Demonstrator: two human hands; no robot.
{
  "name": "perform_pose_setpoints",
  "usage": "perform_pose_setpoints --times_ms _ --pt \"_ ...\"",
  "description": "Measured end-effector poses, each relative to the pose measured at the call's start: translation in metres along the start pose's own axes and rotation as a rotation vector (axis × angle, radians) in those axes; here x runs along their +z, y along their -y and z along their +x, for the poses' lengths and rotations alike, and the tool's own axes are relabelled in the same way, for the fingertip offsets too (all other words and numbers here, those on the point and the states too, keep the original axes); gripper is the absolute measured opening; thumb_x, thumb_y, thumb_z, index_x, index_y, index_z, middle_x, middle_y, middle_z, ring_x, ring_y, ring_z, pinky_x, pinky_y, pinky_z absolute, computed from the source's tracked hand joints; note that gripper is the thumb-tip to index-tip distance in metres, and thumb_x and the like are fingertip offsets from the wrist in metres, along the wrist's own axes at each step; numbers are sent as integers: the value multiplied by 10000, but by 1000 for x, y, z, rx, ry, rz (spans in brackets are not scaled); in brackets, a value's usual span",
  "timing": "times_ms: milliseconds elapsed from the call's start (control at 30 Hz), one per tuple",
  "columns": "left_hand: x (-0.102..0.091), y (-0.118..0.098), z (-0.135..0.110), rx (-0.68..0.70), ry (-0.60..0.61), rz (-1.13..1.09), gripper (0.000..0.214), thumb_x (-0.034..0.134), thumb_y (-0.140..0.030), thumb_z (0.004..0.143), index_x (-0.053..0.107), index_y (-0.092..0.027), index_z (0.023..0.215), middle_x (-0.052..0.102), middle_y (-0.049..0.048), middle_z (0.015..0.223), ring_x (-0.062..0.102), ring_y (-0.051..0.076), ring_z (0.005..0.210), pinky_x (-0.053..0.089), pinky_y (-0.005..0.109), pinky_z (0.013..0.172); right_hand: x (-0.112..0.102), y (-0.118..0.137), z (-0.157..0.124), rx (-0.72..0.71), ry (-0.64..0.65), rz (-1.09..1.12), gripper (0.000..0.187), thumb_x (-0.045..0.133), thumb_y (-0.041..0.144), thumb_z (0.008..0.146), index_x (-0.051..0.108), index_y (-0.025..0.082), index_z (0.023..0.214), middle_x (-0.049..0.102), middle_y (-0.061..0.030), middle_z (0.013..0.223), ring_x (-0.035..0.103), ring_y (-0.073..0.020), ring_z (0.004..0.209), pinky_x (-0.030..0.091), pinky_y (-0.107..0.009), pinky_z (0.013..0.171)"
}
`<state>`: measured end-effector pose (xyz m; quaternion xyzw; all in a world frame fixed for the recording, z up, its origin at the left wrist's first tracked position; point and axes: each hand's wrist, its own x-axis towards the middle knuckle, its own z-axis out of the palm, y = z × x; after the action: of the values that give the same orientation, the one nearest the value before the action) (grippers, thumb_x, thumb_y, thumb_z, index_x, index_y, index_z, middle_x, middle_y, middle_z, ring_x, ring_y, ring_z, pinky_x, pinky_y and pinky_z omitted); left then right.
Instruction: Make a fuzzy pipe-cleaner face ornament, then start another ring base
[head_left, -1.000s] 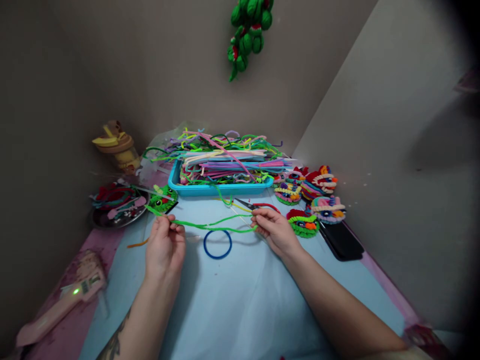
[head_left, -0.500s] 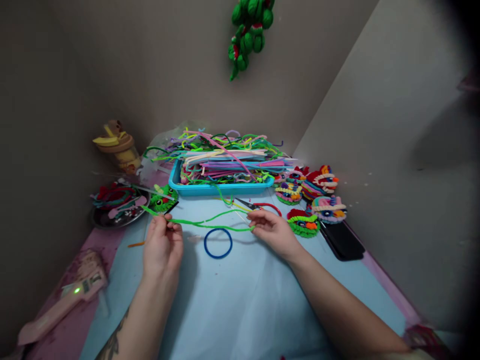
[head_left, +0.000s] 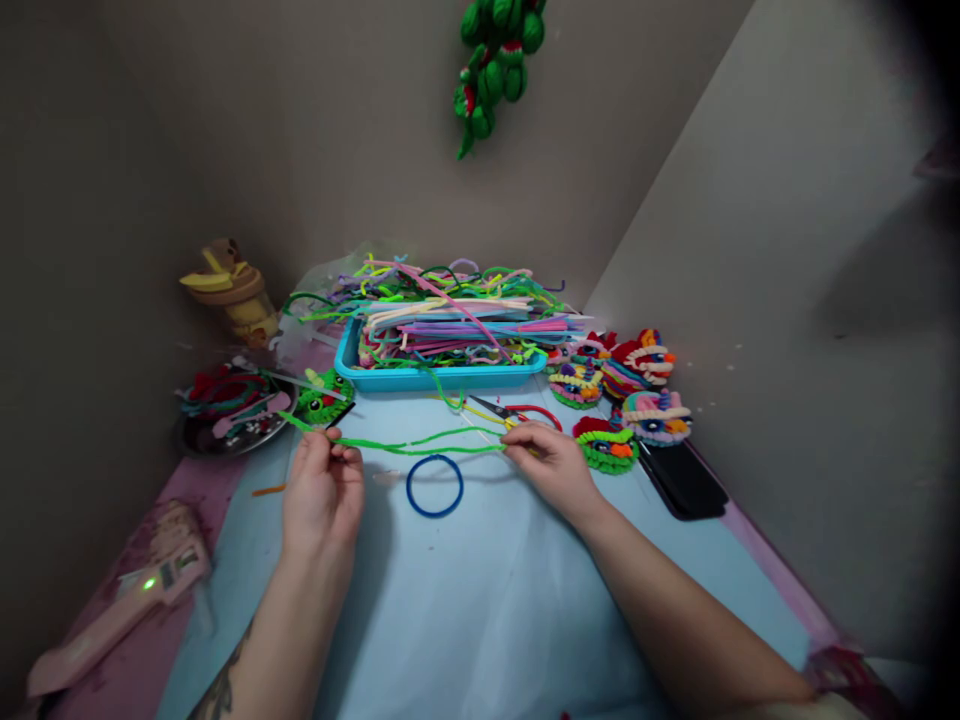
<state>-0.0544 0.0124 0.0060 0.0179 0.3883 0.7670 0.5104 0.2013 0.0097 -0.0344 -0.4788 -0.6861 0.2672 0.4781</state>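
Note:
Green pipe cleaners (head_left: 420, 444) stretch between my two hands above the blue table covering. My left hand (head_left: 324, 490) pinches them on the left, and a short end sticks out past its fingers. At the other side my right hand (head_left: 546, 460) is closed on the strands' right ends, with the fingertips together. A dark blue ring (head_left: 435, 486) lies flat on the table just below the strands. Scissors (head_left: 517, 414) with red and yellow handles lie behind my right hand, partly hidden by it.
Behind, a blue tray (head_left: 442, 379) overflows with coloured pipe cleaners. Fuzzy animal figures (head_left: 609, 447) and a black phone (head_left: 684, 482) lie at right. On the left are a metal bowl (head_left: 255, 440), a green figure (head_left: 324, 398), an orange piece (head_left: 268, 491) and a pink glue gun (head_left: 127, 610).
My right hand's fingers have closed in at the strand ends, and the two green strands lie nearer each other. The left hand keeps its pinch, almost unmoved.

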Motion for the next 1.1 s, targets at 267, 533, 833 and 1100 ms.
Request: perform_pose_setpoints --times_ms 267,533,833,1100 --pt "0 -1 -1 -6 4 -13 251 437 -79 918 528 -141 693 563 -38 629 481 14 449 432 102 446 -1 0 0 -71 -20 -119 121 566 203 820 680 243 817 676 -20 772 624 -195 776 469 -369 810" --pt "-1 -2 1 8 23 -9 192 531 -82 873 525 -147 693 563 -47 637 486 9 454 441 95 456 -1 -3 -1 229 -79 206 54 677 276 733 684 224 745 687 -27 734 627 -191 692 500 -317 654" --pt "1 -2 0 0 18 -9 177 550 -104 871 531 -153 702 562 -55 634 485 5 451 441 88 454 1 -3 1 212 9 205 82 648 293 766 668 218 791 668 -33 788 621 -189 754 497 -315 687" --pt "0 3 -5 -43 47 -46 221 473 -69 899 549 -139 703 588 -28 646 514 18 468 465 103 466 5 15 -13 -138 -261 -94 155 608 180 798 717 265 868 633 -60 798 591 -215 807 481 -386 768"
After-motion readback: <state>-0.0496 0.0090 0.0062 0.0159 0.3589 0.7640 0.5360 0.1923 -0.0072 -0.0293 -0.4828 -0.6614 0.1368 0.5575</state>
